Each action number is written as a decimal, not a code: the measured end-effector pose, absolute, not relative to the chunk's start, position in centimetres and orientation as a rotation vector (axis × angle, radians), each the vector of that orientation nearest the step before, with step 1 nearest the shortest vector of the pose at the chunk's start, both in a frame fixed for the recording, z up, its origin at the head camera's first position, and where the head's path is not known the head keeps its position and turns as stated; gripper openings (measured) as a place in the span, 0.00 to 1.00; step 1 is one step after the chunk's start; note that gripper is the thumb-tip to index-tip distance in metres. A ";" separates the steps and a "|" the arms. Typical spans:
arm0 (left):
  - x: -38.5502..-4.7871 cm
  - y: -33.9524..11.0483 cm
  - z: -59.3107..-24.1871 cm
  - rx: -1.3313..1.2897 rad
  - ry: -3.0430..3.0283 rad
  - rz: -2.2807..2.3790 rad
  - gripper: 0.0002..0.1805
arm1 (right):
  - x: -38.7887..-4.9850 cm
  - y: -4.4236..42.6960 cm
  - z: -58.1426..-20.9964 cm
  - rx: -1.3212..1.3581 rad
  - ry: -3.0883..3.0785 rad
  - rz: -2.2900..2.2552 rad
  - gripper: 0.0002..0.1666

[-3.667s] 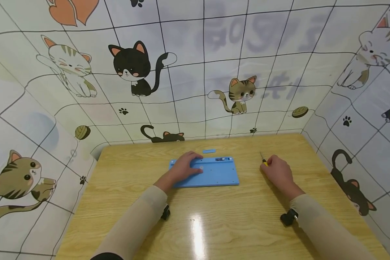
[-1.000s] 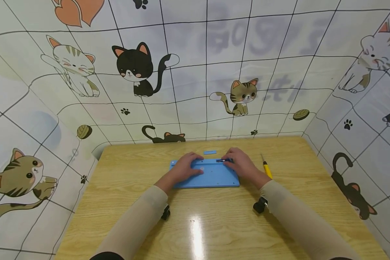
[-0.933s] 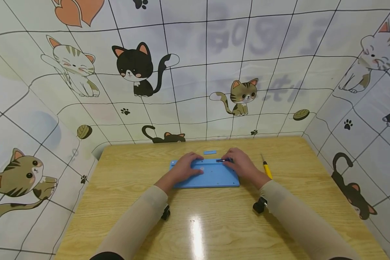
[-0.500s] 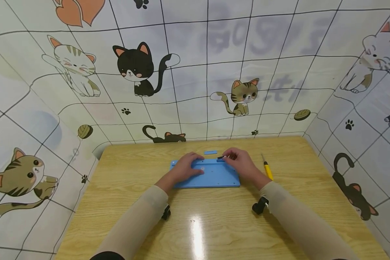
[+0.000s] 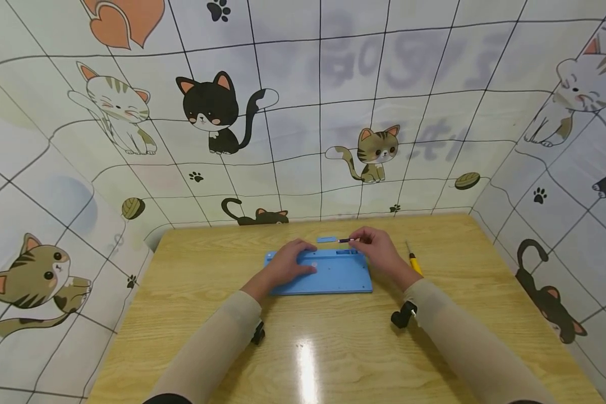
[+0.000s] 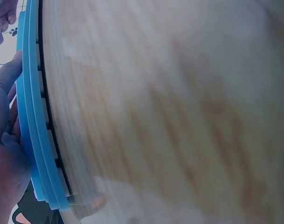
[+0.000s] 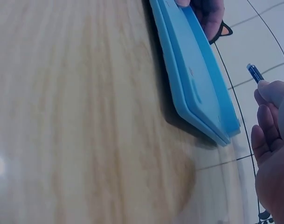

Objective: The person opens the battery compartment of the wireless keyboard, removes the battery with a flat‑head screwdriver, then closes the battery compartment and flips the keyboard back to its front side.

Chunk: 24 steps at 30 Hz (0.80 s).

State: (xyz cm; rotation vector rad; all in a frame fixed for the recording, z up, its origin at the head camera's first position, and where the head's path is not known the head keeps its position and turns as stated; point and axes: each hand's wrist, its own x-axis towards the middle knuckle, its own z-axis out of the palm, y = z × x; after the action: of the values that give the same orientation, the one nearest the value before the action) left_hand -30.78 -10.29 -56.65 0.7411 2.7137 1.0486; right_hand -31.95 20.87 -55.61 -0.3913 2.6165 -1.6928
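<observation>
Since half a second ago, the battery (image 5: 344,240) has come up clear of the compartment (image 5: 344,252) and shifted past the keyboard's far edge, along with the right hand (image 5: 379,249). It is now held in the air near the tabletop's far edge, pinched by one end between the right thumb and fingers, its other end pointing left. The compartment sits near the far right corner of the blue keyboard (image 5: 333,275), which lies face down, keys toward the tabletop (image 5: 333,320). The left hand (image 5: 288,262) grips the keyboard's left part, thumb on the back, spread apart from the fingers bent over the far edge. A small blue cover (image 5: 326,239) lies between keyboard and tabletop's far edge. Toward the tabletop's far right corner lies a yellow-handled screwdriver (image 5: 415,264), shaft pointing away. A cat-printed wall covering (image 5: 293,129) rises behind.
</observation>
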 end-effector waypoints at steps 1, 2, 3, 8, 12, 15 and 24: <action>-30.8 -10.3 -56.7 0.741 2.714 1.048 0.29 | -32.1 20.9 -55.6 -0.389 2.612 -1.700 0.06; -30.8 -10.4 -56.7 0.738 2.712 1.045 0.29 | -32.4 21.0 -55.7 -0.386 2.610 -1.702 0.07; -30.8 -10.4 -56.7 0.735 2.712 1.038 0.29 | -32.6 21.1 -55.7 -0.381 2.610 -1.701 0.08; -30.9 -10.4 -56.8 0.716 2.714 1.013 0.29 | -33.6 21.3 -55.8 -0.317 2.632 -1.676 0.08; -30.9 -10.4 -56.9 0.712 2.718 1.006 0.29 | -34.5 21.2 -56.0 -0.298 2.621 -1.675 0.08; -31.0 -10.4 -56.9 0.719 2.722 1.002 0.29 | -35.2 21.2 -56.4 -0.297 2.599 -1.703 0.08; -31.0 -10.4 -56.8 0.737 2.716 1.004 0.29 | -36.4 21.4 -57.4 -0.301 2.604 -1.638 0.07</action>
State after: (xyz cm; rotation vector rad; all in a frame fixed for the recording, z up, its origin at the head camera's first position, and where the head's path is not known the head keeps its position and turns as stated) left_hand -31.05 -10.37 -56.78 0.7368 2.7164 1.0040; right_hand -36.40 21.40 -57.43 -0.3007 2.6039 -1.6380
